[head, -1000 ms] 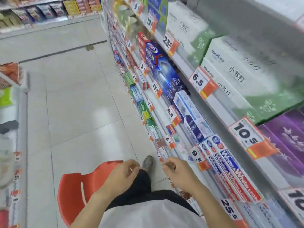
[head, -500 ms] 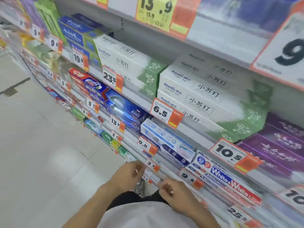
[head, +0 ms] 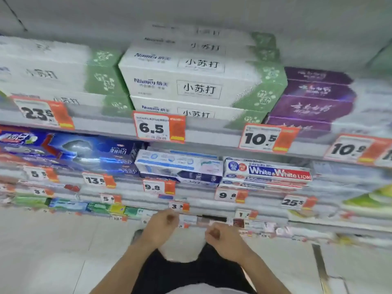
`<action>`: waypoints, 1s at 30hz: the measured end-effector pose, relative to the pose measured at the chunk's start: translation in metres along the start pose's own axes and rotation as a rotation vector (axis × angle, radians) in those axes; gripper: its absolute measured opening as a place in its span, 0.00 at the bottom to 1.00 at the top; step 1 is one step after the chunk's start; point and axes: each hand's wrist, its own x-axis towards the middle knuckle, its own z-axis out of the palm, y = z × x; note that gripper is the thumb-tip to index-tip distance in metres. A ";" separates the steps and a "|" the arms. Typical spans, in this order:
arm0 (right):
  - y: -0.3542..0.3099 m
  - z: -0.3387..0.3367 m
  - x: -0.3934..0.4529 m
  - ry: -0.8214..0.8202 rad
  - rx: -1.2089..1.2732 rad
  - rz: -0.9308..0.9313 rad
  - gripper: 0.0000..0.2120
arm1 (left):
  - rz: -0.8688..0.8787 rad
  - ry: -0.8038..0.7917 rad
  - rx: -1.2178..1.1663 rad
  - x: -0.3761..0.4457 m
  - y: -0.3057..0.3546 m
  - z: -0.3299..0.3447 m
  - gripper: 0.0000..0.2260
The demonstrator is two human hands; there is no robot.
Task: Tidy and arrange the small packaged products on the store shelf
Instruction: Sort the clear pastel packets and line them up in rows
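Hands are hovering low before a lower shelf's front edge [head: 212, 205], and we are seeing both from above. Our left hand [head: 162, 227] is curling its fingers near the 3-something price tag [head: 178, 206]; whether it is grasping anything we cannot tell through blur. Our right hand [head: 224, 238] is clenching likewise, contents unclear. Small packaged products [head: 252, 224] are lying along that edge, just beyond the fingers. Higher up, White & White toothpaste boxes [head: 268, 171] are sitting stacked at their shelf's front edge.
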 end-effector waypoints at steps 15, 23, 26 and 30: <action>0.083 0.152 0.231 0.342 -0.043 -0.224 0.05 | 0.538 0.490 0.235 0.183 -0.162 0.077 0.11; 0.127 0.182 0.234 0.934 0.000 -0.455 0.14 | 0.530 0.605 0.368 0.221 -0.180 0.084 0.17; 0.135 0.179 0.226 0.945 0.002 -0.412 0.22 | 0.463 0.498 0.346 0.216 -0.172 0.077 0.18; 0.128 0.164 0.227 1.010 -0.080 -0.399 0.28 | 0.385 0.482 0.296 0.223 -0.173 0.061 0.22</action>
